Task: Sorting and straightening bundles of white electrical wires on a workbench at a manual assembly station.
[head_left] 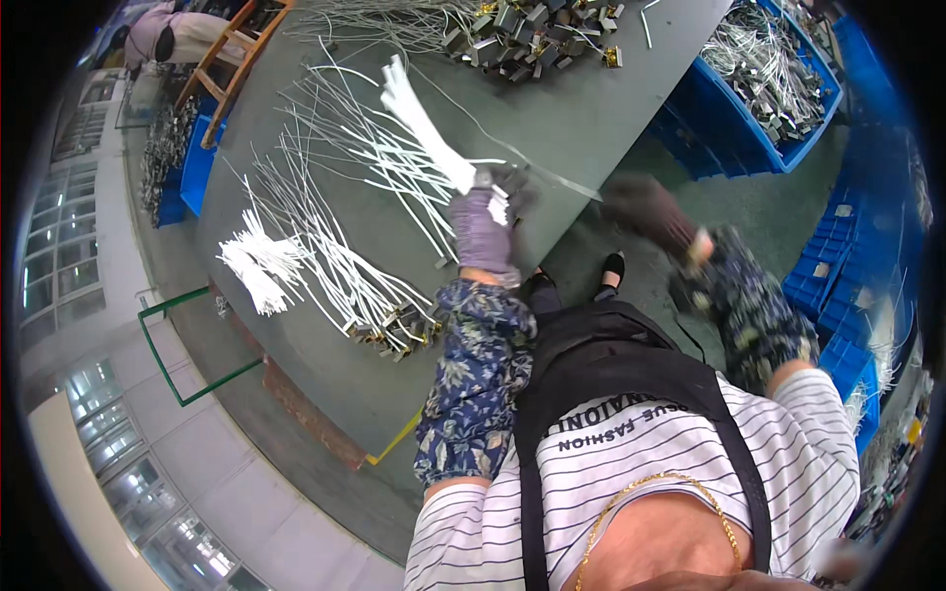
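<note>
My left hand, in a purple glove, is closed round a bundle of white tubes above the grey table. The bundle points away from me, and a small dark part shows beside my fingers. Past the table's right edge is my right hand in a dark glove, closed and smeared by motion. A thin pale wire stretches from the bundle side to its fingertips. Left of the bundle lie loose white-sleeved leads. Farther left are more leads with small metal parts at their near ends, next to a pile of short white tubes.
A heap of small metal blocks with wires lies at the table's far side. A blue crate full of wired parts stands at the right, with more blue crates nearer. A wooden stool and another person are far left.
</note>
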{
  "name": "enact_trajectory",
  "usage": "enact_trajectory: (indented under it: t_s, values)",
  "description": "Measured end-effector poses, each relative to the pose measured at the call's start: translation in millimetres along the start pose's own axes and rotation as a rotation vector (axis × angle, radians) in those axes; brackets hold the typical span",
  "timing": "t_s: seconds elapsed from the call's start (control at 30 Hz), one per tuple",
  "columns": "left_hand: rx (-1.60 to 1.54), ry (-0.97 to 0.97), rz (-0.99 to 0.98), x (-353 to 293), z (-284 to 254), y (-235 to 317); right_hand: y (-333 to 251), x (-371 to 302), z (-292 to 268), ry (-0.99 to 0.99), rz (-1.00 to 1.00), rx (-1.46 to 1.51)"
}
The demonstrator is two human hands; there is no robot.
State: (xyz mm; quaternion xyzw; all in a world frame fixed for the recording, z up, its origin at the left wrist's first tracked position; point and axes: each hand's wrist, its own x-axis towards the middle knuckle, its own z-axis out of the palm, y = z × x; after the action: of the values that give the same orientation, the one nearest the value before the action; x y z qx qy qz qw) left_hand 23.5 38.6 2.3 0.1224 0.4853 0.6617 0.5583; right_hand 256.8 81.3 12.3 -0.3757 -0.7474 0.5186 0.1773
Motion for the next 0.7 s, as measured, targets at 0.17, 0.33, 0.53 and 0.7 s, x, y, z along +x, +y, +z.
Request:
enact_trajectory:
  t_s: [0.17, 0.33, 0.53, 0.7]
  values:
    - [0.033, 0.156, 0.011, 37.1, 0.6, -8.5, 86.2, -166.6, 20.4, -0.229, -0.163, -0.788]
    - [0.049, 0.189, 0.214, 60.4, -6.4, 44.2, 85.6, -249.7, 4.6, 0.147, 1.068, 0.315]
    - [-0.014, 0.14, 0.288, 60.8, 10.9, 99.5, 99.9, -253.7, -3.5, 0.22, 1.039, 0.355]
    - [0.169, 0.032, 0.161, 46.6, 13.4, 54.2, 82.4, -238.7, -11.3, 0.236, 0.891, 0.597]
